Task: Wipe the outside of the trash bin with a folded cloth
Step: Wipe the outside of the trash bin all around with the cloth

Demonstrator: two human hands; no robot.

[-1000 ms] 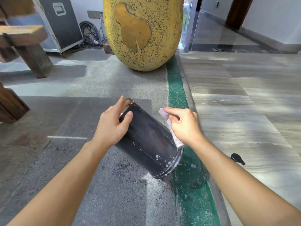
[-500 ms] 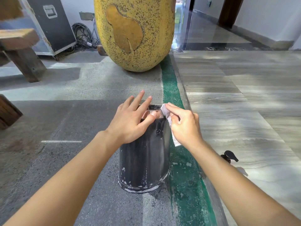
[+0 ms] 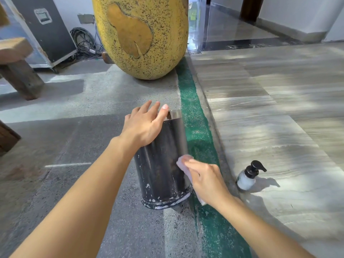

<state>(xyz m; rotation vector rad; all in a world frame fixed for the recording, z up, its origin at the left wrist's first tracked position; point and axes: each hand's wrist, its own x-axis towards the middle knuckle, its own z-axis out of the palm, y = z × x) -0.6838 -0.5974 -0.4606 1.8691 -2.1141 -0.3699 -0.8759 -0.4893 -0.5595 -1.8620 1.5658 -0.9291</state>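
Black metal, streaked and flecked with pale residue near its base, is what the cloth [image 3: 183, 162] now rubs: the bin [image 3: 162, 164] stands upright on the grey floor [image 3: 55, 146], where a second ago it was tipped over toward the person and half a second ago it had only just come level. The right hand [image 3: 206, 180] has dropped from the rim to the lower half of the bin's right side, fingers curled around the pale folded cloth and pressing it flat against the wall; part of the cloth trails out beneath the palm toward the base. The left hand [image 3: 145, 125] has changed from a grip on the rim to an open, flat rest over the top, fingers spread and holding nothing, seemingly just steadying the bin. That suggests a downward stroke is under way on this side, with the white specks below the right hand not yet reached. The near face, between the two hands, looks streaked, so the wiping seems only partly done. A pump bottle [image 3: 246, 175] stands on the paler stone just beyond the right hand, apart from it.
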